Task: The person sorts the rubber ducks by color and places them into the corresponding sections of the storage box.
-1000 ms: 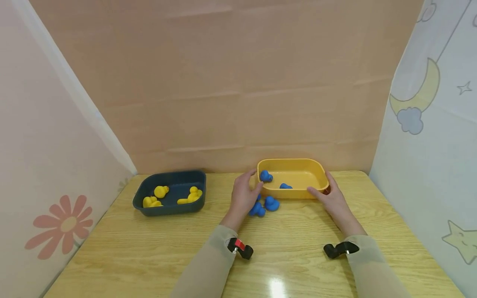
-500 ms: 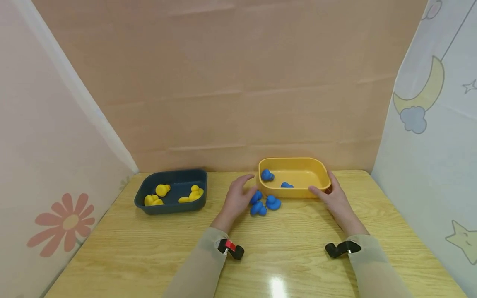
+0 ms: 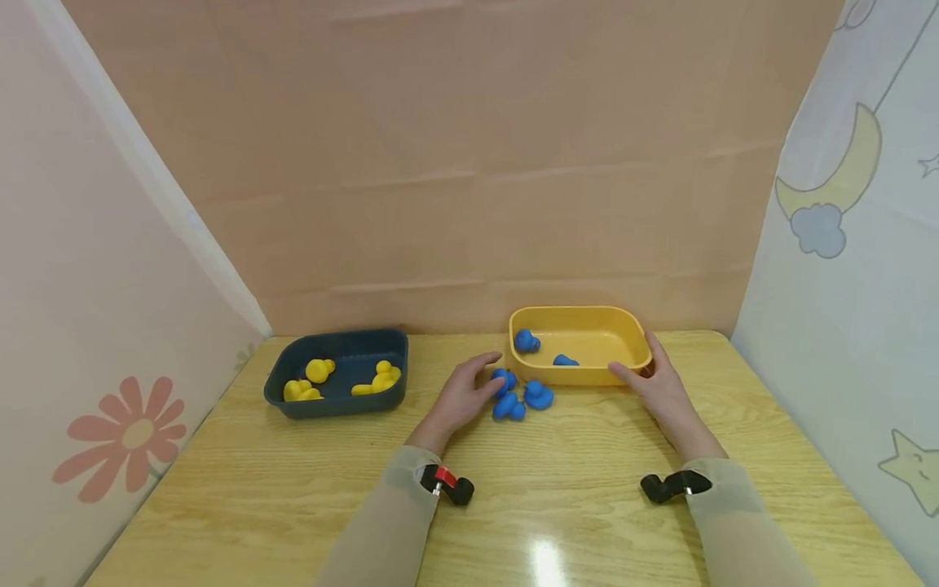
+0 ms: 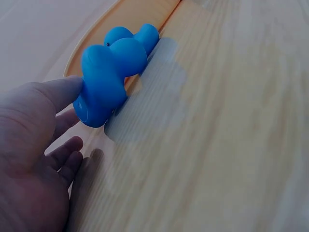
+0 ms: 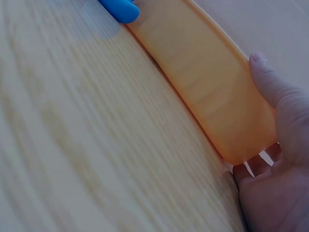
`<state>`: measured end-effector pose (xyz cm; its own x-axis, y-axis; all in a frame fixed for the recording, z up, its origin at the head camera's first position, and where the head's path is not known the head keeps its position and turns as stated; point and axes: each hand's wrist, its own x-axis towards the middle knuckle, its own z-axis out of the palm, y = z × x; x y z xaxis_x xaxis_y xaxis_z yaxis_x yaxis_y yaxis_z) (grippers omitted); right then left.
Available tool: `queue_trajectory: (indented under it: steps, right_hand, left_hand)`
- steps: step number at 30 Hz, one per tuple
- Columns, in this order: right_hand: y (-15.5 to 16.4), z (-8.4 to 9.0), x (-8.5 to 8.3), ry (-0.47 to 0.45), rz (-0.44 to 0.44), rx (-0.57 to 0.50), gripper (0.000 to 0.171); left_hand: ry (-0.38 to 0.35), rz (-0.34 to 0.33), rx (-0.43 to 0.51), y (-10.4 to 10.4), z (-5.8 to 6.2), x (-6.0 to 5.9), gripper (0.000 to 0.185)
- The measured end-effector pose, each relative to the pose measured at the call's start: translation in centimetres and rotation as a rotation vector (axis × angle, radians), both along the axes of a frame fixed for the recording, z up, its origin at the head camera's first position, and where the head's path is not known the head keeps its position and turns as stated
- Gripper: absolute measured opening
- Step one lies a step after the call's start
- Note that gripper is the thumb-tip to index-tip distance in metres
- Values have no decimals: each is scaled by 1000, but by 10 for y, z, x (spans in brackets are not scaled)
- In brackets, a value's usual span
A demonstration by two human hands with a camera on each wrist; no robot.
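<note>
Three blue toy ducks lie on the table by the front left corner of a yellow plastic bin [image 3: 579,376]: the left-hand duck [image 3: 503,381], the front duck [image 3: 509,407] and the right-hand duck [image 3: 539,395]. Beside them is my left hand [image 3: 460,398], its fingers loosely spread. In the left wrist view its thumb tip meets the edge of a blue duck [image 4: 100,82]; whether it presses cannot be told. My right hand [image 3: 659,393] grips the bin's right end, thumb at the front wall [image 5: 227,96] and fingers round the corner. Inside the bin sit two blue ducks, one mostly hidden by the wall.
A dark blue bin [image 3: 334,408] with several yellow toy ducks [image 3: 319,370] stands at the back left of the wooden table [image 3: 557,489]. Behind both bins rises a brown backdrop [image 3: 469,179]. Patterned cloths [image 3: 866,326] hang at both sides.
My left hand has let go of the yellow bin's left end and come left and slightly toward me, to beside the loose ducks. The right hand stays on the bin.
</note>
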<state>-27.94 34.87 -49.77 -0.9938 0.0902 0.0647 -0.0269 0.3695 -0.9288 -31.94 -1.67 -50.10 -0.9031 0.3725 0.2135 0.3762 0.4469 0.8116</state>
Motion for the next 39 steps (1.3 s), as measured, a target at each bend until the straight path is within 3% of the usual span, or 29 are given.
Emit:
queue_trajectory:
  steps: [8,16,39]
  right_hand:
    - [0,1,0,4,7,-5,116]
    - [-1,2,1,14,6,-7,116]
    - [0,0,-1,26,16,-26,115]
  left_hand:
    - [0,-71,-3,-2,-1,-2,49]
    - [18,-91,-37,-4,-3,-4,51]
    - [33,-33,-36,-6,-7,-2,54]
